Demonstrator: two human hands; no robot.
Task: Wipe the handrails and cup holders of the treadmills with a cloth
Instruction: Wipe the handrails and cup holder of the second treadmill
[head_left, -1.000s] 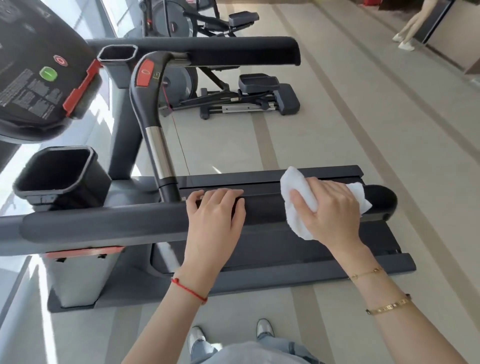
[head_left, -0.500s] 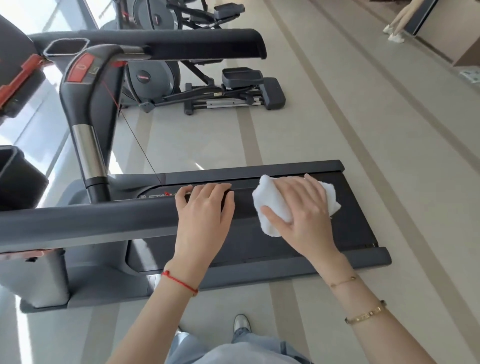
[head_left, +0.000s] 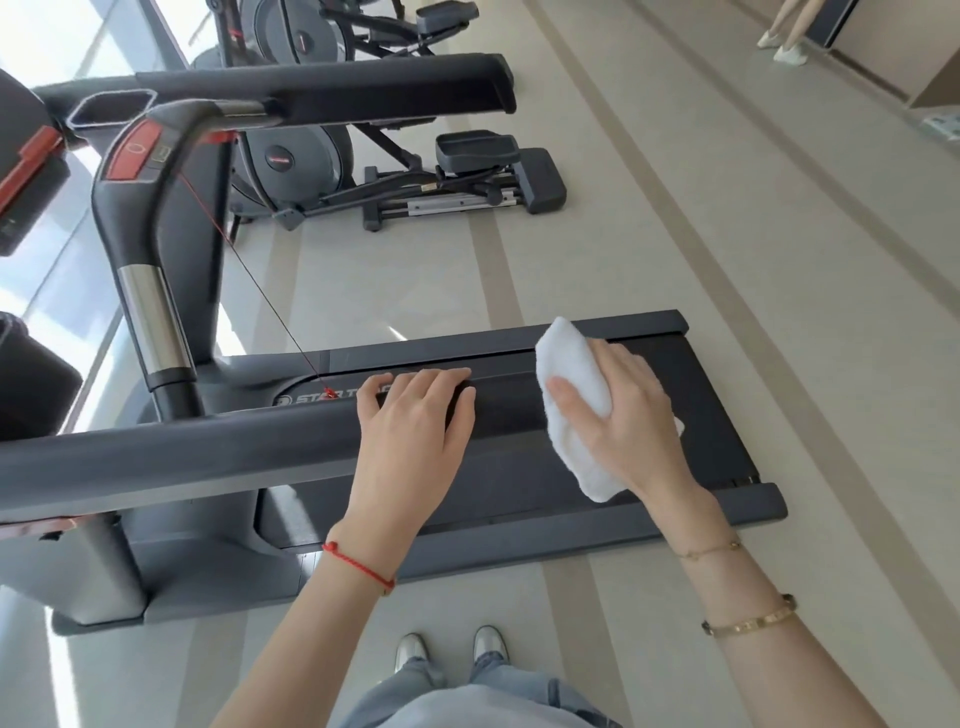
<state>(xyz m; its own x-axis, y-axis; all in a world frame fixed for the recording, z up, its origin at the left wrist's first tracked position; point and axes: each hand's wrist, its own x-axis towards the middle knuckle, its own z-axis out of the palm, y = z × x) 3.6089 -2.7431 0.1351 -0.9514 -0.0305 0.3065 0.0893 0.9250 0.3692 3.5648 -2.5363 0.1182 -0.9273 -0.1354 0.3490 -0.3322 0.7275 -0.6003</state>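
Observation:
The near handrail (head_left: 182, 447), a dark grey padded bar, runs from the left edge toward the middle. My left hand (head_left: 415, 431) rests flat on top of it, fingertips at its far edge. My right hand (head_left: 634, 415) grips a white cloth (head_left: 571, 374) wrapped over the rail's right end, which is hidden under it. The far handrail (head_left: 311, 88) crosses the top. A cup holder (head_left: 111, 111) opens at its left end. Another dark cup holder (head_left: 31, 384) is cut off at the left edge.
A curved inner grip (head_left: 156, 317) with a chrome section and red button rises between the rails, and a red safety cord (head_left: 260, 291) hangs from it. The treadmill deck (head_left: 717, 405) lies below. An elliptical (head_left: 415, 171) stands beyond. A person's legs (head_left: 784, 41) show top right.
My right hand has slid the cloth along the near handrail until it covers the rail's right end. My left hand has stayed in place on the rail. My view has shifted to the right.

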